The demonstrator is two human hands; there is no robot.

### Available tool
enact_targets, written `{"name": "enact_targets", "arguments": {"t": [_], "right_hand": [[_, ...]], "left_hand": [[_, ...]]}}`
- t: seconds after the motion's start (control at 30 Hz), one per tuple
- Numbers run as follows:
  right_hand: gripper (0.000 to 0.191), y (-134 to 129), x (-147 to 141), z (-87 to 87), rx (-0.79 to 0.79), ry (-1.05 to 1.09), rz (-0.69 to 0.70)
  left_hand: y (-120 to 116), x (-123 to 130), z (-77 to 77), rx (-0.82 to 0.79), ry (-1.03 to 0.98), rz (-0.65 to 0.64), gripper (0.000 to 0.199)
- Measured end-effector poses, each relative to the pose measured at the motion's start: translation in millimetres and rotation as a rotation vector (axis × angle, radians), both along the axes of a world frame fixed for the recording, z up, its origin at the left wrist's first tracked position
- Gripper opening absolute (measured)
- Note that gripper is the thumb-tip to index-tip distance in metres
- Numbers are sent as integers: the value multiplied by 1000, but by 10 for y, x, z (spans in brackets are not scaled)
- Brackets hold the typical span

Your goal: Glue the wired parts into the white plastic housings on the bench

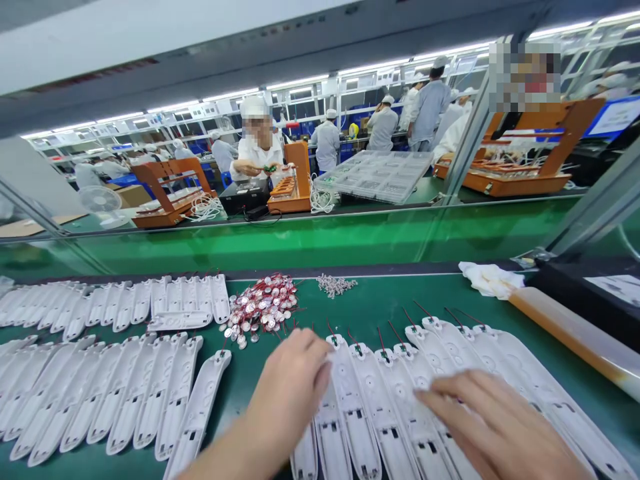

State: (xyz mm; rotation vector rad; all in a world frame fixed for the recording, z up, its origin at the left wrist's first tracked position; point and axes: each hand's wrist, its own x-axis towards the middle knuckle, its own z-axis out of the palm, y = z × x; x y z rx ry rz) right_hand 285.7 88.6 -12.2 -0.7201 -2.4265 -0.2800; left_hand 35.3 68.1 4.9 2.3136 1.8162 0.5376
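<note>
In the head view, low in the frame, two bare hands are at a row of long white shells (346,383) on the green counter (425,293). The left hand (290,380) is low in the middle, by the top end of a shell. Its fingers are bent and close to each other, but I cannot tell if they pinch the shell or just rest near it. The right hand (493,413) is at the lower right, over other shells in the row. Its fingers are stretched out side by side. It is blurry, so I cannot tell if they touch or grip anything.

Thin red wires (381,339) stick up from the top ends of many shells. To do this well, I think it is best to hold each shell by its hard sides, so no wire gets pulled or bent. Small, slow pushes should help the shells lie side by side and not ride up on each other.

More white shells (125,387) lie at the lower left, in two rows. Near the middle is a heap of shiny round discs (267,300) with red wires, and to its right a small pile of tiny bits (336,285). Sleeves and wrists should go around both piles so nothing scatters.
</note>
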Motion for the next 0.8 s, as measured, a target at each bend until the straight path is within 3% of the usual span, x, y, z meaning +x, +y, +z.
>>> {"name": "enact_targets", "arguments": {"t": [0.1, 0.2, 0.27, 0.43, 0.63, 0.8], "right_hand": [[30, 631, -204, 80, -213, -187, -49], [34, 1180, -566, 39, -267, -249, -76], [37, 1422, -789, -26, -288, -260, -84], [16, 1663, -920, -139, -376, -270, -59], [15, 1801, -570, -85, -547, -160, -40], [14, 1817, -572, -81, -672, -44, -42]], "left_hand": [[603, -66, 82, -169, 106, 81, 17], [1072, -19, -45, -155, 132, 113, 24], [1257, 34, -170, -141, 139, 122, 29], [1402, 92, -308, -136, 121, 66, 20], [1461, -55, -164, -142, 63, 38, 21], [1496, -128, -156, -179, 21, 56, 10]]}}
